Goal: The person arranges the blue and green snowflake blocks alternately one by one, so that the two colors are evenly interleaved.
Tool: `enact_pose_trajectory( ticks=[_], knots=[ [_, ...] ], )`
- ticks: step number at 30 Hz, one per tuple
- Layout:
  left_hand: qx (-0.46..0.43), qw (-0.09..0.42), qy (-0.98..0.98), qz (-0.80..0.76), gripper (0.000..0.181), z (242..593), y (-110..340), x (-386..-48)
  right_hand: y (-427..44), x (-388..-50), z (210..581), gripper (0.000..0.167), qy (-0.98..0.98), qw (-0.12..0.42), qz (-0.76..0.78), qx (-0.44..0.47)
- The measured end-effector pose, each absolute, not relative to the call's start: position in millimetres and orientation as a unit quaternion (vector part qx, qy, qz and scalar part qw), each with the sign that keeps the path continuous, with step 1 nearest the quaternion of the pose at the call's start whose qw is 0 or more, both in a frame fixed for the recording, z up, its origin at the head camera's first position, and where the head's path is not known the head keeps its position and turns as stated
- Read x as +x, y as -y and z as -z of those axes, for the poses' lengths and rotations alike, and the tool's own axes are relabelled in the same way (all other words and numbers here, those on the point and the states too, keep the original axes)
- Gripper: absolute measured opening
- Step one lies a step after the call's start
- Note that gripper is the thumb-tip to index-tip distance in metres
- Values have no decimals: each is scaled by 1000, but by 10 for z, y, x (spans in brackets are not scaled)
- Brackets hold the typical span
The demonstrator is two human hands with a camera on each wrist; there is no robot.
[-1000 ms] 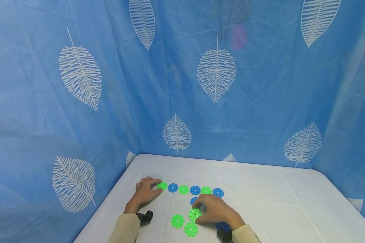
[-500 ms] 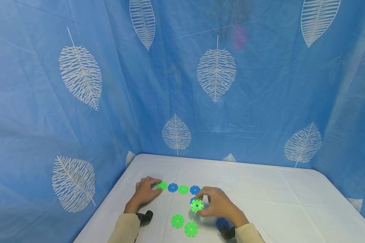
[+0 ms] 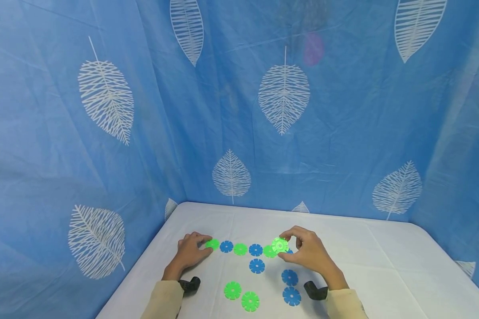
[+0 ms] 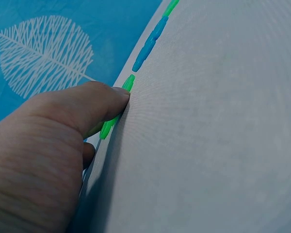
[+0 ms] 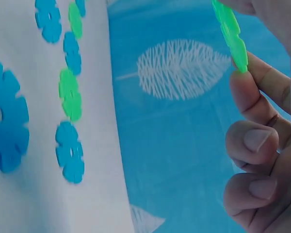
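At the left end of a row of notched plastic discs, my left hand (image 3: 189, 252) pinches the edge of a green snowflake disc (image 3: 213, 244) lying on the table. The left wrist view has the thumb against that disc's side, the fingers mostly hidden behind. My right hand (image 3: 309, 250) holds another green snowflake disc (image 5: 230, 34) between thumb and index finger, raised above the row's right end. It partly covers the blue end disc (image 3: 290, 251). Between the ends lie a blue disc (image 3: 223, 247), a green disc (image 3: 237, 249), a second blue disc (image 3: 253, 250) and a green disc (image 3: 268, 251).
Below the row sits a single blue disc (image 3: 253, 266). Nearer me are two green discs (image 3: 229, 290) and, by the right wrist, two blue discs (image 3: 288, 297). A white cloth covers the table (image 3: 363, 266); a blue leaf-patterned curtain (image 3: 335, 133) stands behind and at left.
My right hand has lifted the green disc from beside the two near green discs and carried it away from me and rightward, over the row's right end. The left hand stays still.
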State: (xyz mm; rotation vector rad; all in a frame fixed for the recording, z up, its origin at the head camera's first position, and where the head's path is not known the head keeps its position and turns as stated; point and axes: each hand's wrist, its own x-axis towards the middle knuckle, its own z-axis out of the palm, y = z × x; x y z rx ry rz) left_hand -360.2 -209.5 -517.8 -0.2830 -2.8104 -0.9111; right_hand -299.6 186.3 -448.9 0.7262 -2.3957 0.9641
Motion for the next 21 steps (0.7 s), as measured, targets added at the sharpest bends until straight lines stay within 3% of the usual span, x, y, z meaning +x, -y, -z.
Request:
enact_pose_trajectory(
  ticks=[13,21],
  knots=[
    [-100,88,942,309,36,5175,2092,-3609,-2271,-3117,4774,41,895,243,-340,156],
    [-95,83,942,310,36,5158,2087,-3594,-2346,-3133,4950,40,919,188,-332,100]
  ],
)
